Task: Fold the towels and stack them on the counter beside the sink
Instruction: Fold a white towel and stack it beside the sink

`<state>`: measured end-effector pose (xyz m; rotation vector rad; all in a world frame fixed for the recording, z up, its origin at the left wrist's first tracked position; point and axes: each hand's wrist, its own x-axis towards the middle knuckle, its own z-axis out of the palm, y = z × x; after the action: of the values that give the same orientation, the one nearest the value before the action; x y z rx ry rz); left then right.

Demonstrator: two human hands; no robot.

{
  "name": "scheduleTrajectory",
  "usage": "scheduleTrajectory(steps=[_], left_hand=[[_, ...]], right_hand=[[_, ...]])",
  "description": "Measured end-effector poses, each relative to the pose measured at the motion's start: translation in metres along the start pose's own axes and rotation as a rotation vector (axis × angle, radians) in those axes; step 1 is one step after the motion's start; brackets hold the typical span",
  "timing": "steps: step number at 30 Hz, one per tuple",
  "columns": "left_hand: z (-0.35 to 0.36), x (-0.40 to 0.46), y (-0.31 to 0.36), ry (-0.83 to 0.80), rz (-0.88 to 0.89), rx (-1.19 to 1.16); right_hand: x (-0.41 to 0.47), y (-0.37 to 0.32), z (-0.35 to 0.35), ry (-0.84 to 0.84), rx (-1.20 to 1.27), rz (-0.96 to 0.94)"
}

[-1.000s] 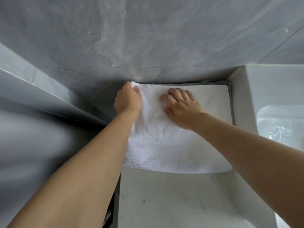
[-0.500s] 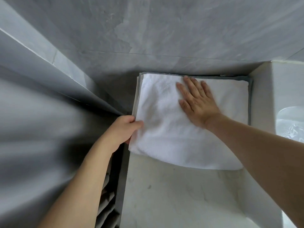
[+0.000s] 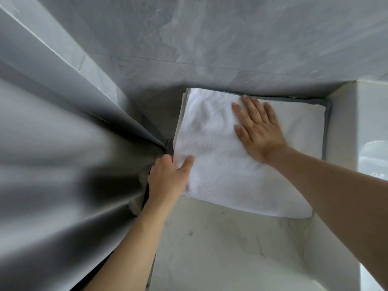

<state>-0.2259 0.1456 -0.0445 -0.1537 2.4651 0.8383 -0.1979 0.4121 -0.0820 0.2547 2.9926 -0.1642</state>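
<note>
We see a white towel (image 3: 226, 156) folded into a square. It lies on top of a small pile, and a grey towel (image 3: 326, 122) peeks out under it along the back and right edges. The pile sits on the pale worktop (image 3: 231, 248), pushed up against the grey wall (image 3: 210, 38), just beside the white sink (image 3: 371, 143) on the right.

The right hand (image 3: 259, 131) lies flat on the white towel, palm down. Its fingers (image 3: 249, 106) are straight and a little spread, and they press on the cloth near the back edge.

The left hand (image 3: 168, 177) holds the front left corner of the white towel. Its thumb lies on top of the cloth and the other fingers curl under the edge, so it pinches the corner.
</note>
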Motion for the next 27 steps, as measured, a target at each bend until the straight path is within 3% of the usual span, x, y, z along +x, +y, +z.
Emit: scheduleTrajectory(steps=[4, 10, 15, 17, 19, 22, 24, 27], left_hand=[[-0.001, 0.004, 0.01, -0.026, -0.107, -0.188], [-0.001, 0.008, 0.009, -0.092, -0.079, -0.281], [0.008, 0.006, 0.007, 0.047, -0.013, -0.178], [0.011, 0.006, 0.005, 0.115, 0.015, -0.072], [0.012, 0.004, 0.003, 0.141, 0.033, -0.052], [0.008, 0.0, 0.0, 0.074, 0.002, -0.266], [0.003, -0.003, -0.001, -0.037, -0.054, -0.355], [-0.002, -0.005, -0.004, -0.206, -0.148, -0.398]], right_hand=[[-0.001, 0.001, 0.003, -0.005, 0.003, 0.007], [-0.008, -0.007, -0.009, -0.065, 0.041, 0.055], [-0.112, -0.067, -0.015, 0.24, 0.386, 0.168], [-0.153, -0.093, -0.006, 0.312, 0.626, 0.493], [-0.173, -0.106, 0.003, 0.365, 0.939, 1.058], [-0.172, -0.103, 0.001, 0.386, 1.231, 1.671], [-0.168, -0.092, -0.003, 0.435, 1.456, 1.823], [-0.162, -0.078, -0.009, 0.417, 1.768, 1.709]])
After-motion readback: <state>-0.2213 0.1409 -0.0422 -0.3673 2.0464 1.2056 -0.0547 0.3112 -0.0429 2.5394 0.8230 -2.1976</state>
